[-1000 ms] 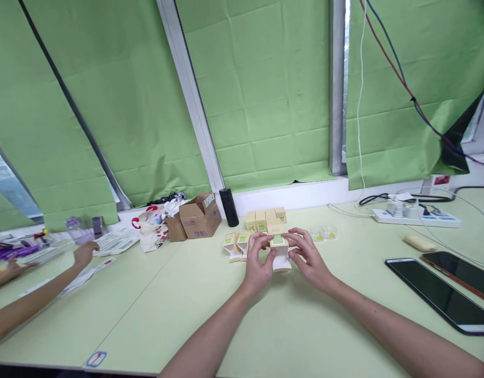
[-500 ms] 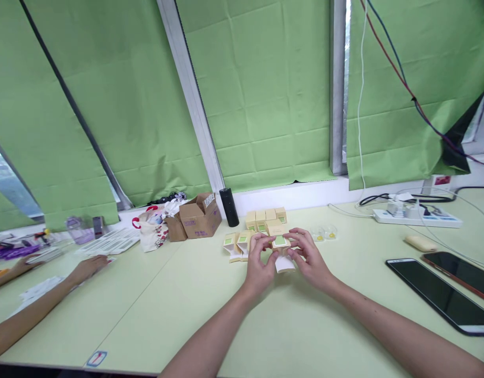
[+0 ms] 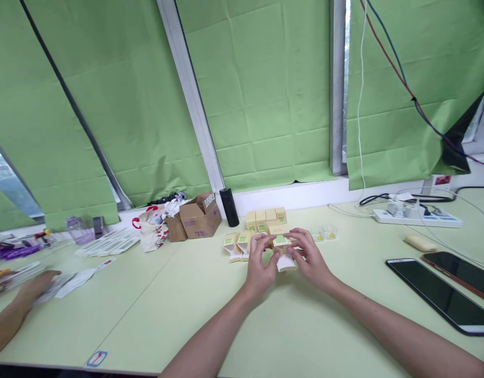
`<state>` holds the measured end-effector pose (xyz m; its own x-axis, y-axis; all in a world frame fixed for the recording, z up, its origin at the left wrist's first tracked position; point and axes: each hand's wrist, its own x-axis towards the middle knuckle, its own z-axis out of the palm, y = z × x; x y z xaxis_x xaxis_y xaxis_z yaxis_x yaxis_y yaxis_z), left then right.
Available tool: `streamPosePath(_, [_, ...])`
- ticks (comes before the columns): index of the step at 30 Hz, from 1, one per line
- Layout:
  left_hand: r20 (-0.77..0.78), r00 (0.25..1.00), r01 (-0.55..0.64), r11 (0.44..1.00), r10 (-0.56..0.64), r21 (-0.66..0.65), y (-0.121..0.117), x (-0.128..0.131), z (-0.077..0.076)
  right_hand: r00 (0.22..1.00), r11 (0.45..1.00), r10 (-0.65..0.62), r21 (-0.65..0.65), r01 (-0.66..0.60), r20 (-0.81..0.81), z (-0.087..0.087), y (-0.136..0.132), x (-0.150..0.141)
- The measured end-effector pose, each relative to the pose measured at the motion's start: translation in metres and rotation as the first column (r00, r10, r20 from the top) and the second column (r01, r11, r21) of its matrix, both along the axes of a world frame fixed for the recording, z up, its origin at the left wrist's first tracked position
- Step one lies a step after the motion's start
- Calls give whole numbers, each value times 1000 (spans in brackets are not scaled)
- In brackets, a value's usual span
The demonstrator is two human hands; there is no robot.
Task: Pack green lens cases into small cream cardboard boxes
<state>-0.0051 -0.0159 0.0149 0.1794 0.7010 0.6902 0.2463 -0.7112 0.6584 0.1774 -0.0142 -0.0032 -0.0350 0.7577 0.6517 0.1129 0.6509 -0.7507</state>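
Between my two hands is a small cream cardboard box (image 3: pixel 280 241) with a green square on its face and a white-lined flap hanging open toward me. My left hand (image 3: pixel 261 265) grips its left side with thumb and fingers. On the right side, my right hand (image 3: pixel 309 258) pinches it the same way. Just left of my left hand stand two similar open boxes (image 3: pixel 236 245) with green squares. Behind my hands is a row of several more cream boxes (image 3: pixel 265 218). Small clear round containers with something yellow inside (image 3: pixel 323 233) lie beyond my right hand.
A black cylinder (image 3: pixel 229 207), a brown carton (image 3: pixel 200 216) and a cloth bag (image 3: pixel 153 231) stand along the wall. Phones (image 3: pixel 442 291) and a power strip (image 3: pixel 419 216) lie at right. At left, a co-worker's hands (image 3: pixel 37 286) are among papers (image 3: pixel 78 282).
My hands and the box stay nearly in place, with the flap shifted very slightly. The co-worker's nearer hand has drawn back to the left, uncovering papers.
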Motion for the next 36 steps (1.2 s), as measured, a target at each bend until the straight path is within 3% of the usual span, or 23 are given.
streamPosePath(9, [-120,966,225,974,-228,-41,1,-7,-1,999,999,-37,-10,37,-39,2,-1,2])
streamPosePath(22, [-55,988,142,989,-145,-44,-2,-3,1,1000,1000,-8,6,8,-14,1,-1,1])
streamPosePath(36, [63,989,138,984,-132,-109,4,-3,-4,994,994,107,2,-107,-11,3,-7,4])
